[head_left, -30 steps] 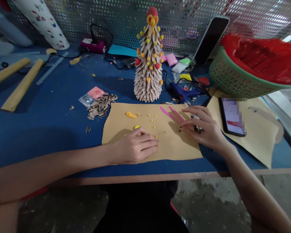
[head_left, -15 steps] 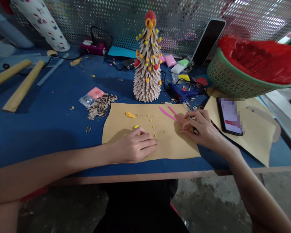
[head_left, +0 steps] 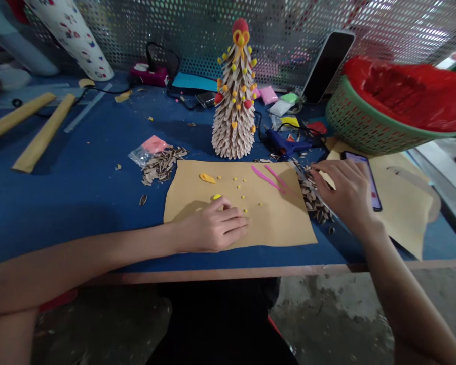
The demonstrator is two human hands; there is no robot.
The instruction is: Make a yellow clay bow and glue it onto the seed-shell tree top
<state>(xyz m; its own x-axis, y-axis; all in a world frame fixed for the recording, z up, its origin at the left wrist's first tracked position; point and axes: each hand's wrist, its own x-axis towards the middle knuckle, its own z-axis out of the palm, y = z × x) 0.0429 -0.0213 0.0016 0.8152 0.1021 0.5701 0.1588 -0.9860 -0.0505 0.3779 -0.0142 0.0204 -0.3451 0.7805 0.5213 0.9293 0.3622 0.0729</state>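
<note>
My left hand (head_left: 216,225) rests palm down on a sheet of brown paper (head_left: 281,228), its fingers loosely bent and lying on the sheet. A flattened yellow clay piece (head_left: 216,196) lies just beyond its knuckles, with an orange clay piece (head_left: 207,178) farther off. Several tiny yellow balls (head_left: 243,196) are scattered on the paper. Two pink modelling tools (head_left: 268,178) lie at its upper right. My right hand (head_left: 344,192) is closed above a pile of sunflower seed shells (head_left: 315,200) right of the paper. A pale bit shows by its fingers; what they grip is unclear.
A cone tree of seed shells (head_left: 233,121) stands behind the paper. To its right are a blue glue gun (head_left: 289,144), a phone (head_left: 370,182) and a green basket (head_left: 372,119) with red plastic. More shells (head_left: 161,165) and a pink clay packet (head_left: 154,144) lie left.
My right hand has moved right, from beside the pink tools to above the shell pile, uncovering the paper's right edge. My left hand stays in place on the paper.
</note>
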